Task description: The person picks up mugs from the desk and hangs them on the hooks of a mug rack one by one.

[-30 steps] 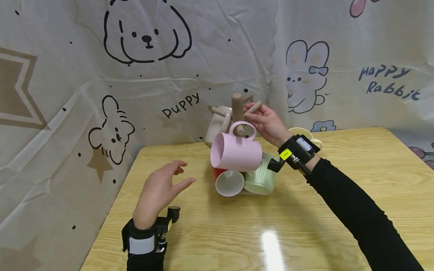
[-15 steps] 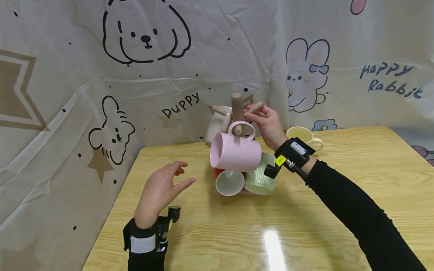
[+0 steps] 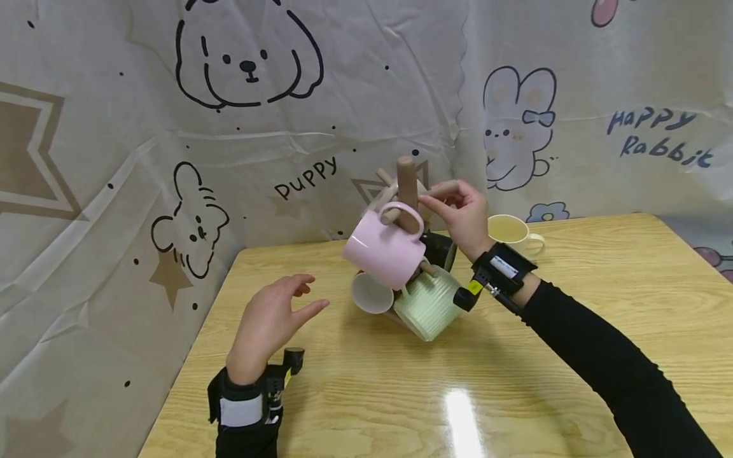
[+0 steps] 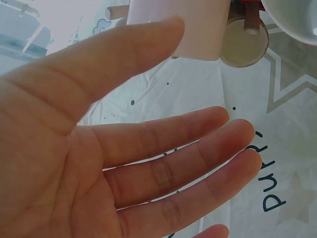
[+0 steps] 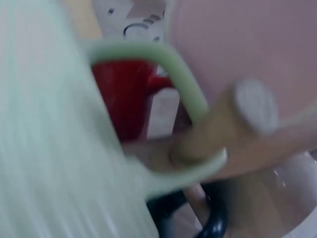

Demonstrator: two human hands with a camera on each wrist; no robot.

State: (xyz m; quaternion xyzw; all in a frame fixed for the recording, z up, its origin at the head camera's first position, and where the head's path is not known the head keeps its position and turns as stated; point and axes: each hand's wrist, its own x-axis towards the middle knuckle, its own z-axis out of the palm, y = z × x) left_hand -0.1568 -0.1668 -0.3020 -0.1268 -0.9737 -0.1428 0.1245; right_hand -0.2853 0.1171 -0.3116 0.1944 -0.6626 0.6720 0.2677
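My right hand [image 3: 468, 219] pinches an upper peg [image 3: 439, 189] of a wooden mug tree [image 3: 406, 178]. On the tree hang a pink mug [image 3: 380, 248], a ribbed pale green mug [image 3: 426, 306], a black mug [image 3: 442, 249] and a red mug [image 5: 124, 99] with a white inside. A cream mug is mostly hidden behind the post. In the right wrist view the green mug's handle [image 5: 185, 82] loops round a peg [image 5: 218, 129]. My left hand [image 3: 269, 324] hovers left of the tree, fingers apart and relaxed, touching nothing.
A yellow mug [image 3: 506, 230] stands on the wooden table [image 3: 366, 394] behind my right wrist. A patterned cloth [image 3: 366, 83] hangs behind and to the left of the table.
The mug tree has turned under my right hand: the pink and white-inside mugs shifted left, the green mug swung toward the front, and the black mug came into view. My left hand stayed put.
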